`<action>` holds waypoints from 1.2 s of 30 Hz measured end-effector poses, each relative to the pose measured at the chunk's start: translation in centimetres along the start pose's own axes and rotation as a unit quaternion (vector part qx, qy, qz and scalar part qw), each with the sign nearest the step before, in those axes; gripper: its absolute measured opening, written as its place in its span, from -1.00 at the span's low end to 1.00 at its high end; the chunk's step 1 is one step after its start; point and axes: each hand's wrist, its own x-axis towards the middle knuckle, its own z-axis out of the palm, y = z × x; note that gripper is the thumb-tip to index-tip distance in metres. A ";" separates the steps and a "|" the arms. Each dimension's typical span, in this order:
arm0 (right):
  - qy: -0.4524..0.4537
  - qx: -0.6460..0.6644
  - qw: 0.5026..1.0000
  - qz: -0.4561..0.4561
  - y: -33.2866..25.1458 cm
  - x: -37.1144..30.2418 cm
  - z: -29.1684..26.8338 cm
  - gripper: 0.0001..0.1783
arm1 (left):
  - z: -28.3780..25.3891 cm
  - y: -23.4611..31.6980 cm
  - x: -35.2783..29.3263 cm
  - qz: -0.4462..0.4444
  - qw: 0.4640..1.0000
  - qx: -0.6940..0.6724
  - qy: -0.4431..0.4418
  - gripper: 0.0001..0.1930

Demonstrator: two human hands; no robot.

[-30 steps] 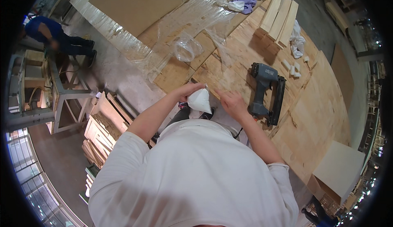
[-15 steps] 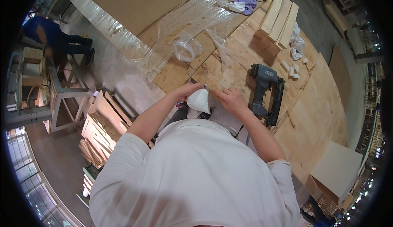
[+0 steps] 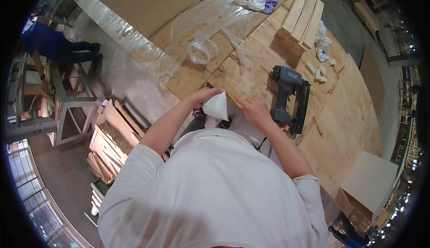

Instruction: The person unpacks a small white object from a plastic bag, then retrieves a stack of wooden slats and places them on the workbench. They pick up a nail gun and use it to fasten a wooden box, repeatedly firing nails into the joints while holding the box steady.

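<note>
A small white pouch (image 3: pixel 217 106), wedge-shaped and puffy, hangs from my left hand (image 3: pixel 206 96) just off the near edge of the wooden worktable (image 3: pixel 345 109). My left fingers are closed on its upper part. To the right of the pouch, my right hand (image 3: pixel 256 112) is at the table edge, its fingers stretched toward the pouch but apart from it; the fingertips are partly hidden. A dark nail gun (image 3: pixel 289 98) lies on the tabletop just right of my right hand.
Stacked timber blocks (image 3: pixel 301 22), small white pieces (image 3: pixel 319 72) and a purple cloth (image 3: pixel 267 1) lie on the table. Clear plastic film (image 3: pixel 204 13) covers its far left. A cardboard box (image 3: pixel 369 176) stands at right, wood boards (image 3: pixel 112 143) at left. One person (image 3: pixel 58 44) stands far left.
My right fingertips have shifted slightly right, away from the pouch's top. The pouch has tilted a little in my left hand. The person at far left has lowered an arm toward a bench.
</note>
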 end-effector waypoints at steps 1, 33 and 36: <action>-0.004 0.008 1.000 0.005 -0.1 -0.1 -0.3 -0.49 | 0.0 0.1 0.0 -0.005 1.000 0.010 0.003 -0.55; -0.018 0.065 0.989 0.134 0.0 -2.6 -1.6 -0.46 | -0.1 -0.5 0.0 0.012 1.000 0.001 -0.017 -0.55; 0.094 0.087 0.971 0.202 -0.7 -1.9 -2.8 -0.41 | 0.0 -0.9 -1.3 0.042 0.997 -0.055 -0.025 -0.55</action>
